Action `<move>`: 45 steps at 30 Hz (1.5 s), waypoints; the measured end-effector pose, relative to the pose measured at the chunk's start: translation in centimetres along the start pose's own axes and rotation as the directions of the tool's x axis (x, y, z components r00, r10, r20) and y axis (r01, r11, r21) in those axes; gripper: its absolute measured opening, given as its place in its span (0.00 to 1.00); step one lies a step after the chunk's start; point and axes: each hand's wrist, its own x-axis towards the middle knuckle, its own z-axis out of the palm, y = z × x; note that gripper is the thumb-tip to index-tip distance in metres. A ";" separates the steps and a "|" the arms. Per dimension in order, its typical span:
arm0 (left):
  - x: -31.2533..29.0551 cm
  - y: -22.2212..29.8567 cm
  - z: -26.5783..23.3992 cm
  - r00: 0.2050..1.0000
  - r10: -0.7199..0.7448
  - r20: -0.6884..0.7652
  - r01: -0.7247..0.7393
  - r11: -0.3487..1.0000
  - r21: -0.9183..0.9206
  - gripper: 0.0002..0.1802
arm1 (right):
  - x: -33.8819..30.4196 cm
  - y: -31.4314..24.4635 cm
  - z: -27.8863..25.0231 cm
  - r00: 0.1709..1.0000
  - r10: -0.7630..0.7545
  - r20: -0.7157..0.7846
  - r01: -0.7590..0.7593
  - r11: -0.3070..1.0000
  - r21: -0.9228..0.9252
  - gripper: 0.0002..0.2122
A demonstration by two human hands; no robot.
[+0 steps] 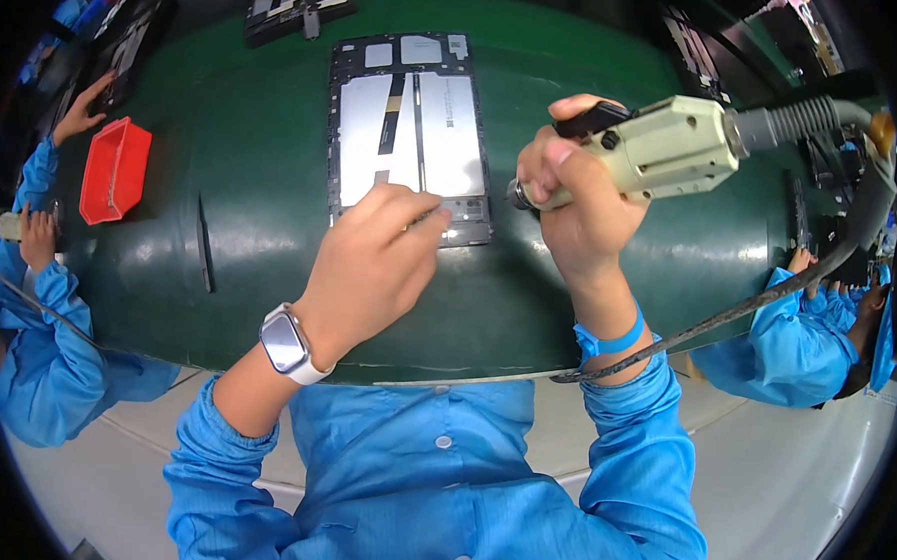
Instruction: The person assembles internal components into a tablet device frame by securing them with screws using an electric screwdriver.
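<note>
While a green table (268, 282) is seen underneath, an opened tablet (447, 130) is laid flat. Beside it, a pale tool (679, 150) is held up by the right hand (589, 201), its front partly hidden by curled fingers. The tablet's near end is partly covered by the left hand (367, 266), fingers bent down; any pinch cannot be made out.

Here's the opened tablet-like device (408, 143), flat on the green tabletop (263, 162), long sides running away from the person: black frame, broad silver panel, 2 dark strips down its length, 3 pale patches across the far end. Left hand (369, 262) over its near end! And there's the cream handheld tool (674, 148), gripped in the right hand (589, 196), black lever on top, nose pointing left, just beside the frame.
</note>
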 end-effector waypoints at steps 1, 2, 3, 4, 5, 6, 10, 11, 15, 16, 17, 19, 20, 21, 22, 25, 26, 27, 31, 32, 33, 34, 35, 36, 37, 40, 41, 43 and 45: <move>0.1 0.4 0.0 0.996 0.092 -0.001 -0.092 0.995 0.046 0.14 | 0.1 -0.1 0.1 1.000 0.013 -0.015 -0.013 1.000 -0.009 0.11; 0.0 0.5 0.0 0.995 0.099 0.009 -0.099 0.994 0.047 0.14 | 0.1 -0.1 0.1 0.999 0.025 -0.029 -0.026 1.000 -0.018 0.11; -0.2 0.5 0.2 0.982 0.181 0.056 -0.187 0.975 0.122 0.14 | 0.1 0.0 0.1 0.999 0.023 -0.039 -0.023 1.000 -0.014 0.11; -0.5 0.4 0.3 0.961 0.256 0.108 -0.272 0.943 0.194 0.15 | 0.1 0.3 0.1 0.999 0.009 -0.049 -0.012 0.999 -0.053 0.11; -0.8 0.3 0.3 0.959 0.258 0.116 -0.277 0.941 0.194 0.15 | 0.0 0.5 0.2 0.998 -0.004 -0.059 -0.002 0.996 -0.092 0.11; -1.1 0.1 0.2 0.955 0.270 0.125 -0.293 0.927 0.233 0.14 | 0.1 0.7 0.3 0.997 -0.026 -0.067 0.021 0.997 -0.076 0.11; -1.4 -0.9 -0.3 0.932 0.338 0.134 -0.362 0.895 0.260 0.13 | 0.4 0.4 0.0 0.997 -0.037 -0.062 0.032 0.996 -0.079 0.11; -1.4 -1.0 -0.4 0.931 0.339 0.137 -0.364 0.894 0.261 0.13 | 0.5 0.3 0.1 0.997 -0.027 -0.068 0.023 0.998 -0.050 0.11; -1.2 -0.8 -0.4 0.933 0.340 0.122 -0.359 0.907 0.221 0.13 | 0.6 0.2 -0.2 0.997 -0.020 -0.075 0.017 0.998 -0.052 0.11; -1.2 -0.6 -0.3 0.939 0.323 0.116 -0.341 0.915 0.214 0.13 | 0.6 0.2 -0.2 0.997 -0.023 -0.080 0.019 0.999 -0.051 0.11; -1.3 -0.4 -0.3 0.937 0.327 0.119 -0.346 0.914 0.213 0.13 | 0.6 0.3 -0.1 0.997 -0.024 -0.073 0.019 0.997 -0.072 0.11; -1.4 0.0 -0.1 0.960 0.260 0.104 -0.277 0.933 0.230 0.13 | 0.7 0.3 0.0 0.997 -0.027 -0.069 0.020 0.995 -0.094 0.11; -1.4 0.4 0.0 0.959 0.263 0.104 -0.281 0.932 0.228 0.13 | 0.7 0.3 0.0 0.997 -0.004 -0.081 -0.003 0.996 -0.086 0.11; -1.4 0.9 0.1 0.974 0.207 0.090 -0.222 0.950 0.219 0.13 | 0.7 0.3 0.1 0.996 0.018 -0.092 -0.025 0.997 -0.078 0.11; -1.3 1.4 0.2 0.986 0.148 0.075 -0.161 0.964 0.211 0.13 | 0.7 0.3 0.1 0.994 0.020 -0.103 -0.027 0.998 -0.063 0.12; -1.4 2.4 0.8 0.997 0.066 0.037 -0.073 0.972 0.224 0.13 | 0.8 0.1 0.1 0.993 0.040 -0.107 -0.047 0.997 -0.062 0.12; -1.5 2.7 1.0 0.997 0.070 0.037 -0.076 0.972 0.224 0.13 | 0.7 0.1 0.1 0.993 0.037 -0.108 -0.044 0.997 -0.063 0.12; -1.7 2.9 1.1 0.998 0.050 0.037 -0.058 0.970 0.237 0.13 | 0.7 0.1 0.2 0.993 0.035 -0.115 -0.042 0.998 -0.057 0.12; -2.6 3.7 1.7 0.998 0.022 0.052 -0.036 0.955 0.295 0.13 | 0.6 -0.1 0.4 0.993 0.034 -0.109 -0.039 0.998 -0.050 0.11; -2.7 3.8 1.7 0.998 0.024 0.052 -0.038 0.955 0.295 0.13 | 0.6 0.0 0.4 0.993 0.032 -0.110 -0.038 0.998 -0.050 0.11; -2.7 3.9 1.7 0.998 0.016 0.061 -0.034 0.953 0.302 0.13 | 0.7 0.0 0.4 0.995 0.027 -0.099 -0.031 0.999 -0.043 0.11; -2.8 3.9 1.7 0.998 0.006 0.069 -0.027 0.950 0.310 0.13 | 0.7 0.1 0.5 0.996 0.023 -0.087 -0.026 0.999 -0.036 0.12; -2.9 4.0 1.7 0.998 0.006 0.069 -0.028 0.950 0.311 0.13 | 0.6 0.1 0.5 0.996 0.022 -0.086 -0.025 0.999 -0.034 0.12; -3.0 4.0 1.9 0.996 0.010 0.086 -0.038 0.943 0.332 0.13 | 0.5 0.1 0.6 0.996 0.023 -0.088 -0.027 0.999 -0.039 0.12; -3.1 4.0 2.0 0.995 0.018 0.101 -0.052 0.935 0.351 0.12 | 0.5 0.0 0.6 0.996 0.021 -0.091 -0.026 0.999 -0.047 0.12; -3.7 4.1 2.1 0.989 0.014 0.145 -0.068 0.925 0.375 0.13 | 0.4 0.1 0.6 0.995 0.012 -0.103 -0.017 0.999 -0.043 0.11; -3.7 4.1 2.0 0.989 0.016 0.145 -0.071 0.924 0.376 0.13 | 0.5 0.1 0.6 0.994 0.010 -0.105 -0.015 0.999 -0.042 0.11; -3.6 4.3 1.8 0.986 -0.010 0.167 -0.056 0.921 0.385 0.14 | 0.6 0.1 0.6 0.997 0.003 -0.081 -0.005 1.000 -0.030 0.11; -3.5 4.5 1.8 0.986 -0.014 0.166 -0.053 0.918 0.392 0.13 | 0.6 0.0 0.6 0.997 0.000 -0.077 -0.003 0.999 -0.035 0.11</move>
